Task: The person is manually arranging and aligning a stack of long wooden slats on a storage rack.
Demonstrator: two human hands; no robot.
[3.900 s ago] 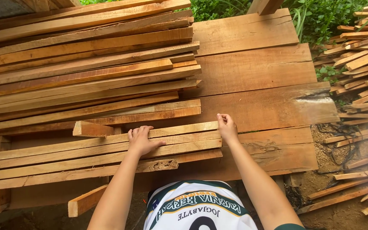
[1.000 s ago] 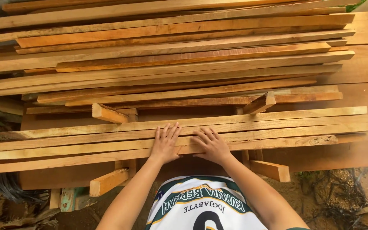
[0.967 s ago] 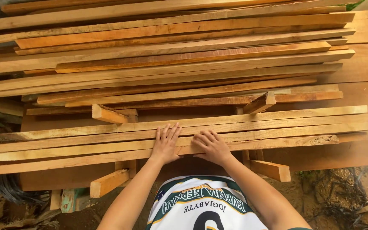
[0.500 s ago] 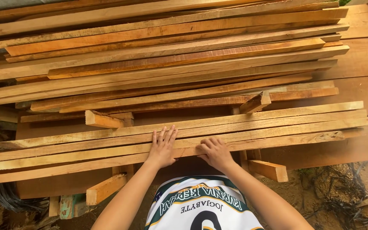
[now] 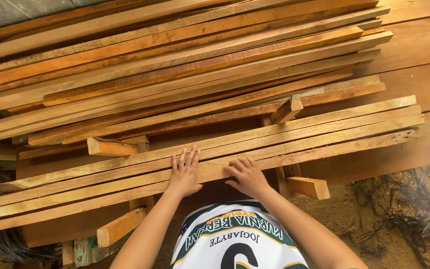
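**Both palms on the front row of pale slats**

The left hand [image 5: 185,172] lies flat, fingers spread and pointing away from the body, pressed on the near row of pale slats [image 5: 284,137]. The right hand [image 5: 247,174] rests just beside it on the same row, its fingers bent over the nearest slat's front edge. Neither hand closes on anything: the left grip is wide and flat against the wood, the right grip is loosely curled and encloses no piece.

The pale slats are long, thin strips lying side by side, about four of them, running from the lower left up to the right across the view. They rest on short cross blocks [image 5: 307,187], whose cut ends stick out toward the person below the row, one to the right of the right hand and another, the low block [image 5: 120,226], below and to the left of the left forearm.

Behind the row, a larger stack of reddish boards [image 5: 185,65] lies in the same direction, piled several layers deep. Two short offcuts [image 5: 110,147] poke up between the stack and the front row, one left of the hands and one to the upper right. Wide planks [image 5: 419,45] form the table under everything at the right. Bare earth [image 5: 374,219] with scattered debris shows at the lower right. The person's white and green shirt [image 5: 235,239] fills the bottom centre.
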